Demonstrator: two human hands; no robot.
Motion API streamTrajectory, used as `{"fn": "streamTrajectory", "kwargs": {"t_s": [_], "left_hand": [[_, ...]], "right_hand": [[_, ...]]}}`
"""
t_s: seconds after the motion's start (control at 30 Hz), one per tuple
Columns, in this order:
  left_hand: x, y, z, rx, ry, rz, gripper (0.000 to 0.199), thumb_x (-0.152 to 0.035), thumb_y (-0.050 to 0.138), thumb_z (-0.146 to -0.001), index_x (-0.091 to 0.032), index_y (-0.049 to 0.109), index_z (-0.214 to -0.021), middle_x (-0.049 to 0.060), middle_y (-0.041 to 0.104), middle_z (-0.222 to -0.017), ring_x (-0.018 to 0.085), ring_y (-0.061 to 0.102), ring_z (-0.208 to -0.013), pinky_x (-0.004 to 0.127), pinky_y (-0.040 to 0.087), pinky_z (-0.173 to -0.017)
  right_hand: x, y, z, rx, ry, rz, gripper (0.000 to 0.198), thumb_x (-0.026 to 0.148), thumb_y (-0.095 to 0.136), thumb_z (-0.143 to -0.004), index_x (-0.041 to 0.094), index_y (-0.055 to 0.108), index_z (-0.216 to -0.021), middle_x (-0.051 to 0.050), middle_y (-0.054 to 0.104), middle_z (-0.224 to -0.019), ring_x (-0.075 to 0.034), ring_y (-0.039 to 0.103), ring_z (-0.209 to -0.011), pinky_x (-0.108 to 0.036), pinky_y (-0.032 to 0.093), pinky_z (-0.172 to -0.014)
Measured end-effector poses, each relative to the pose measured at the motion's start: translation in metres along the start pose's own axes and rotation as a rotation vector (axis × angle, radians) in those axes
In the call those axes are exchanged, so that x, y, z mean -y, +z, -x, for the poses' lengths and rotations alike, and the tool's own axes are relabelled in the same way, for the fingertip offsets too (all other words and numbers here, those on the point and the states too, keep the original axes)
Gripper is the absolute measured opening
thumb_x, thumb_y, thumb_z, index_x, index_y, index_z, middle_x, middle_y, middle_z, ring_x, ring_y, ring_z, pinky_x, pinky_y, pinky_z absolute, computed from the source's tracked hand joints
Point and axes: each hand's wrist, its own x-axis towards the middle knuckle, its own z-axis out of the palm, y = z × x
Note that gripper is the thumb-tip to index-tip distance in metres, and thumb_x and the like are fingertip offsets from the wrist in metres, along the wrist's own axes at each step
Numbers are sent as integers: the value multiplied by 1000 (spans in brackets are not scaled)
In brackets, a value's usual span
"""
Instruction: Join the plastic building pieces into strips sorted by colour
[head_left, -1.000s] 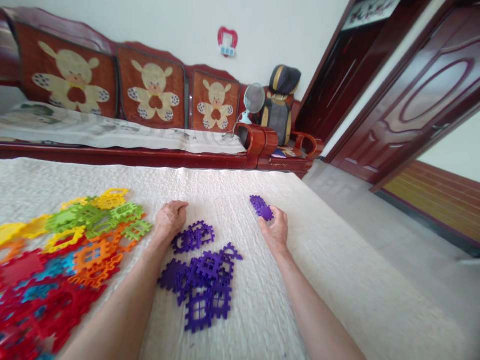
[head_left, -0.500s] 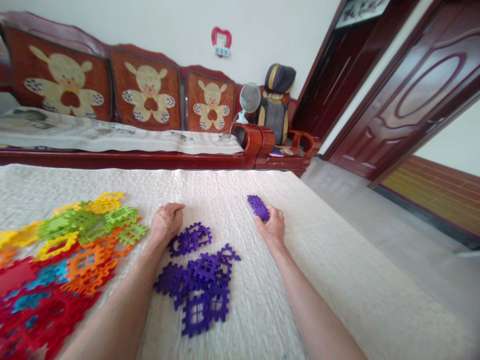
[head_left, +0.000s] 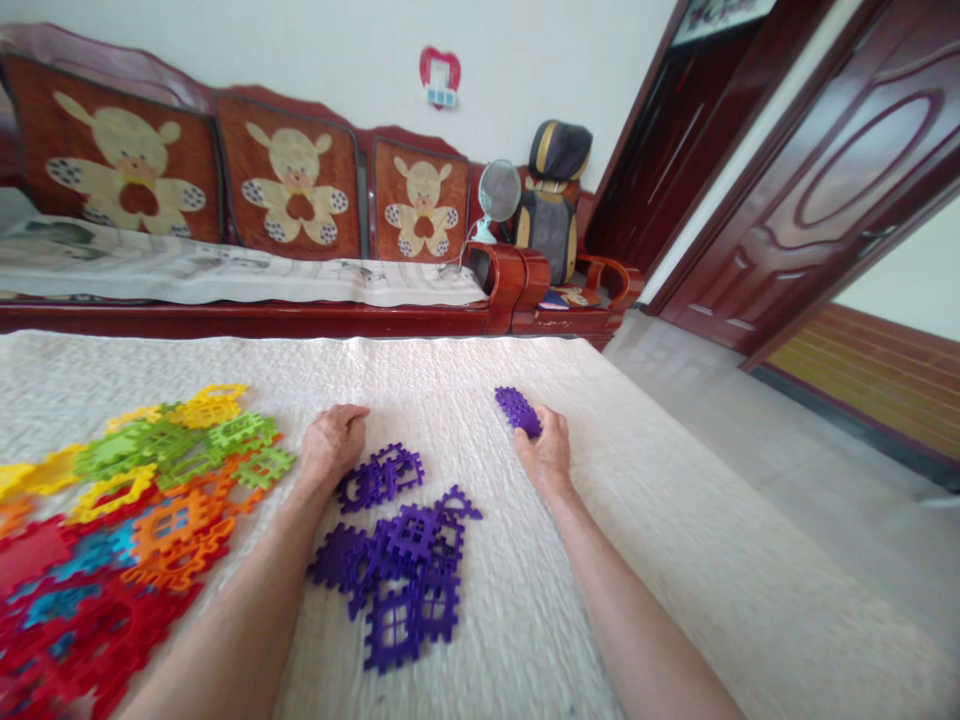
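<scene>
A few small purple plastic pieces [head_left: 514, 406] with notched edges, overlapping one another, are in the right hand [head_left: 551, 447], over the far part of a table spread with a cream textured cloth [head_left: 637, 540]. That hand's thumb and fingers are clamped on the near end of the pieces; whether their far end touches the cloth is hard to tell. The left hand [head_left: 330, 442] rests across from it, its fingers curled together; I cannot tell whether anything is inside them. Just beside its wrist lies a small purple cluster [head_left: 365, 486], and nearer the viewer, between the two bare forearms, is a larger purple heap [head_left: 339, 556] of notched squares, some with window-like openings, plus an arch-shaped piece at its far right. To the left of the left forearm spreads a big mixed pile [head_left: 34, 553] of similar pieces in yellow, green, orange, blue and red. Past the table stands a dark red wooden sofa [head_left: 504, 285] with three brown bear-patterned cushions [head_left: 300, 175], a small fan [head_left: 499, 190] near its right armrest, and an armchair [head_left: 621, 285] beside it. A heart-shaped decoration [head_left: 428, 66] hangs on the wall; a reddish-brown door [head_left: 810, 260] is at right.
</scene>
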Motion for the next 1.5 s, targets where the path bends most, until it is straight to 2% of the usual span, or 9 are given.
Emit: {"fn": "streamTrajectory", "kwargs": {"t_s": [0.2,0.37,0.5,0.73,0.97,1.1,1.3,1.5], "left_hand": [[0,0,0,-4,-7,-14,34,-22,45,-84,-24,75,-98,3,75,-107,21,68,-99,29,50,-95],[0,1,0,-13,-10,-11,34,-22,45,-84,-23,76,-98,3,75,-106,20,68,-99,29,51,-95],[-3,-2,0,-3,-19,19,34,-20,45,-83,-23,76,-97,3,75,-106,21,68,-100,31,50,-97],[-3,-4,0,11,-22,0,35,-21,44,-83,-22,76,-100,4,75,-107,22,68,-101,32,51,-96],[-2,-3,0,14,-10,-3,37,-22,43,-83,-20,76,-101,5,75,-108,22,68,-102,32,51,-98],[-2,-3,0,-1,-7,4,35,-21,45,-84,-22,76,-100,3,75,-107,21,69,-100,29,50,-97],[-2,-3,0,14,-25,2,34,-20,46,-84,-20,75,-101,5,75,-108,22,68,-100,34,51,-96],[-2,-1,-1,13,-23,-2,35,-21,45,-84,-20,76,-101,5,75,-108,22,68,-101,32,51,-96]], "right_hand": [[1,-2,-1,32,22,-1,53,33,60,-70,16,56,-120,-15,58,-117,-30,54,-110,-47,44,-100],[-3,-2,-2,27,47,-5,51,30,59,-68,17,57,-118,-13,61,-113,-29,56,-108,-46,45,-99],[-4,-1,-3,38,88,5,48,32,60,-69,20,60,-115,-12,63,-111,-29,58,-104,-46,46,-97],[1,-5,-4,57,128,9,51,37,59,-72,16,60,-118,-15,62,-115,-31,57,-111,-48,44,-101],[-1,-5,-3,78,104,44,51,36,61,-70,18,60,-118,-14,61,-115,-31,57,-107,-48,45,-98],[-5,-3,-3,46,82,32,48,34,60,-71,19,60,-117,-13,61,-112,-29,58,-105,-46,46,-97],[-7,1,-4,-19,-39,-54,49,35,60,-72,16,58,-117,-13,62,-112,-27,57,-106,-45,46,-98],[-1,1,-4,63,35,23,59,37,64,-69,16,56,-123,-15,58,-117,-31,55,-110,-48,45,-99]]}}
